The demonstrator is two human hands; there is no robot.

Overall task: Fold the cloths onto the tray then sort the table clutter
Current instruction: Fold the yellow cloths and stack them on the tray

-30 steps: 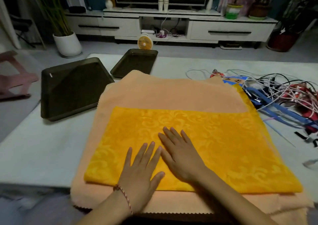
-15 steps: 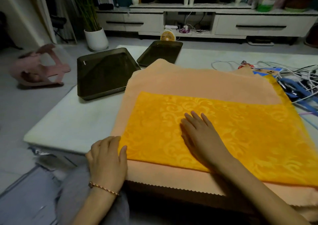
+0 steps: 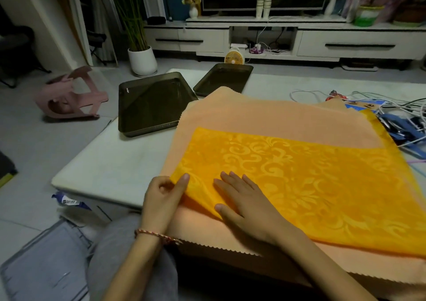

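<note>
left hand (image 3: 162,199) pinches yellow cloth (image 3: 311,185) corner | right hand (image 3: 244,206) flat — cables (image 3: 401,121) (cropped)

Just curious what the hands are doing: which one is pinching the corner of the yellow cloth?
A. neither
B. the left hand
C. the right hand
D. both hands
B: the left hand pinches the yellow cloth's lifted near corner, while the right hand lies flat on it.

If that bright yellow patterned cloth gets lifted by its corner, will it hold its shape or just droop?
Probably droop: the yellow cloth already curls softly where the left hand pinches its corner. It looks thin and light, lying flat on the peach cloth. It may slide somewhat, which could be why the right hand presses it down.
</note>
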